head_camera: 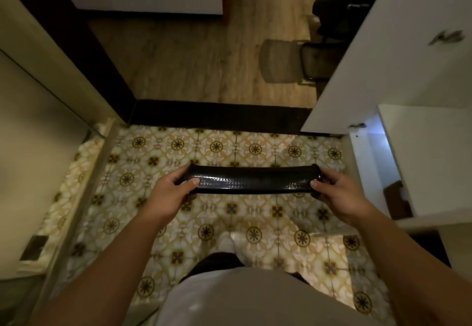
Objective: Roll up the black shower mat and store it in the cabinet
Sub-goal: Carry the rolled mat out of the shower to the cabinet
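Observation:
The black shower mat (252, 179) is rolled into a long, tight, glossy tube with a dimpled surface. It is held level above the patterned tile floor, at the middle of the view. My left hand (170, 190) grips its left end, thumb on top. My right hand (337, 190) grips its right end the same way. The white cabinet (439, 157) stands at the right, its door (398, 52) swung open toward the doorway. A lit inner compartment (378, 162) shows just right of my right hand.
A black threshold strip (219, 115) separates the tiles from a wooden floor beyond. A woven basket (279, 61) and a dark chair (342, 1) stand past it. A pale wall or panel (35, 147) lines the left side. A white foot (229, 242) shows below the mat.

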`<act>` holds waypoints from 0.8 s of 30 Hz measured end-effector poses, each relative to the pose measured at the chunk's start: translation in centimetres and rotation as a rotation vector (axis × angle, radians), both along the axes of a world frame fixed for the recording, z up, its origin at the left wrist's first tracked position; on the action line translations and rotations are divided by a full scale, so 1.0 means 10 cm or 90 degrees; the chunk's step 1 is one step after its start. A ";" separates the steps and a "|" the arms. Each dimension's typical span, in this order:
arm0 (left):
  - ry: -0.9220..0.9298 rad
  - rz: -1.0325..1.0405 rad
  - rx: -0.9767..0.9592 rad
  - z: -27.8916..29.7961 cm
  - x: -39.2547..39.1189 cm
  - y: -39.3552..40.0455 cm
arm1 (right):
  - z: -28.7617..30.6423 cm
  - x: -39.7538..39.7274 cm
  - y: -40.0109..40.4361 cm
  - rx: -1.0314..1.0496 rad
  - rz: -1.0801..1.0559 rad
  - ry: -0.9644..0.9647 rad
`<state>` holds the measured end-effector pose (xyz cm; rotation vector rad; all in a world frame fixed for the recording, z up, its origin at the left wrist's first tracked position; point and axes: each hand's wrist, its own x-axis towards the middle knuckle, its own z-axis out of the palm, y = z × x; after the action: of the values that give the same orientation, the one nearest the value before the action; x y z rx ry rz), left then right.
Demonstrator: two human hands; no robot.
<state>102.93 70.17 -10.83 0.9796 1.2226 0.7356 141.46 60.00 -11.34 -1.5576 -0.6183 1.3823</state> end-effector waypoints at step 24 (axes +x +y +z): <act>0.040 -0.137 -0.028 0.19 2.59 3.35 | -0.09 2.14 2.50 -0.017 -0.190 0.036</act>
<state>128.81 103.71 -8.95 1.0854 1.1618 0.5107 162.83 84.96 -12.26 -1.5546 -0.3183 1.2063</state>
